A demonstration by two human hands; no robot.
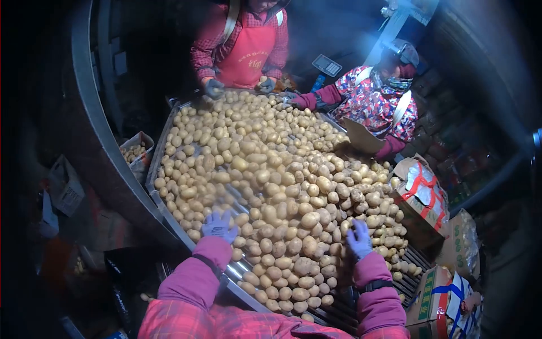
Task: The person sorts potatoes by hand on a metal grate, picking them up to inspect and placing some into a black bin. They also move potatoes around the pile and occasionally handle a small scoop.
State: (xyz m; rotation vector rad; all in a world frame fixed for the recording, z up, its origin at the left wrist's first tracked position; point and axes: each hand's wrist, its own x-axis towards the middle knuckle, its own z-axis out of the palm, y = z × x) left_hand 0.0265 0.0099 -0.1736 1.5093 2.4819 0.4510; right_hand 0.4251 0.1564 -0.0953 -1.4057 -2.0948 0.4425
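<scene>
The left hand (219,226), gloved, lies flat with its fingers spread on the near left edge of the potatoes (271,169), gripping nothing. The right hand (359,240), also gloved, rests on the near right of the heap with its fingers bent. Whether they close on a potato cannot be told.

Both hands sit at the near end of a long metal table (164,212), where dark rollers (339,313) show under the thinner spread of potatoes. Beyond the hands the heap covers the table from rim to rim and runs unbroken to its far end.

Judging from this, most of the work lies ahead. A small crate (137,150) just beside the left rim holds only a handful of potatoes. On the right, 2 cardboard boxes (420,192) (446,294) stand near the table, their contents not visible.

At the far end, 2 other people have their gloved hands in the same heap: one in a red apron (245,53) and one in a patterned jacket (375,99).
</scene>
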